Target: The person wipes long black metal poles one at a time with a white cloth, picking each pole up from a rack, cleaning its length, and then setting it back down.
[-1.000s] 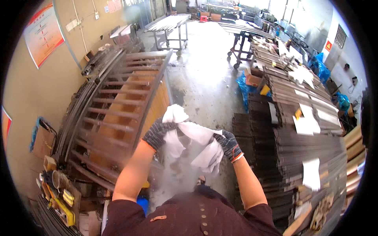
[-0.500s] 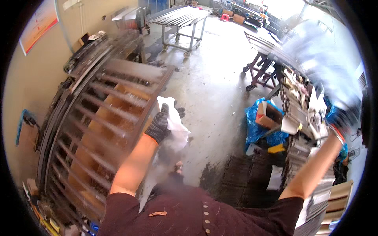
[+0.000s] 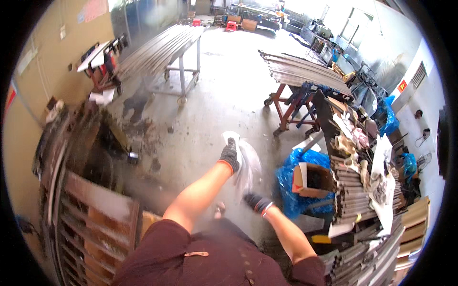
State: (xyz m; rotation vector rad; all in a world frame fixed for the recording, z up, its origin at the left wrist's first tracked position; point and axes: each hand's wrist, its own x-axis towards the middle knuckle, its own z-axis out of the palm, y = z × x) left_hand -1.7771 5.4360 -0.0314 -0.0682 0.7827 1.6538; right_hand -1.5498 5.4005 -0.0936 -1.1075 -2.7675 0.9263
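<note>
I gripped a white cloth (image 3: 249, 164) in my closed left hand (image 3: 230, 153); it hung blurred above the floor (image 3: 217, 112). My right hand (image 3: 255, 202) was near its lower end; how open, or holding what, I could not tell.

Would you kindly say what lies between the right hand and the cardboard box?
In the head view, floor and then blue plastic lie between the right hand and the box.
</note>
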